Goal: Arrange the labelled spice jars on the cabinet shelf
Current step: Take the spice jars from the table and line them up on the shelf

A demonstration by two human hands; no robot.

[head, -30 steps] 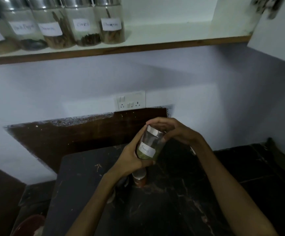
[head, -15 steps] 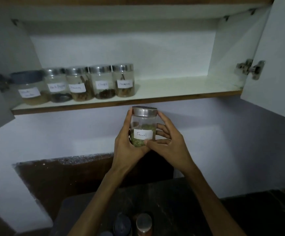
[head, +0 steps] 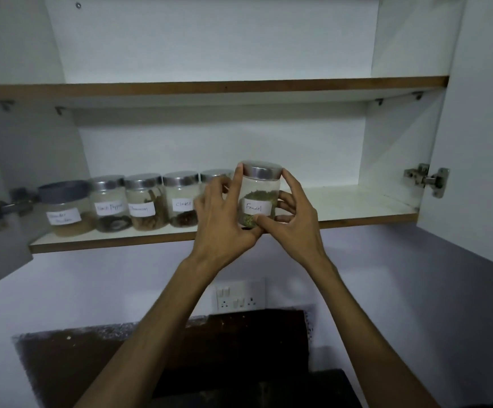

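Up top, both hands' fingers grip Fennel jar [head: 258, 198] over white cabinet shelf [head: 342, 206] w/ jar row.

A home kitchen, most likely: an open white laminate wall cabinet with brown-edged shelves [head: 357, 214] carries a row of clear glass spice jars with steel lids and handwritten paper labels [head: 180, 200] (cloves, black pepper). Below, a white wall switch-and-socket plate [head: 240, 295] sits above a dark stone counter [head: 239, 363].
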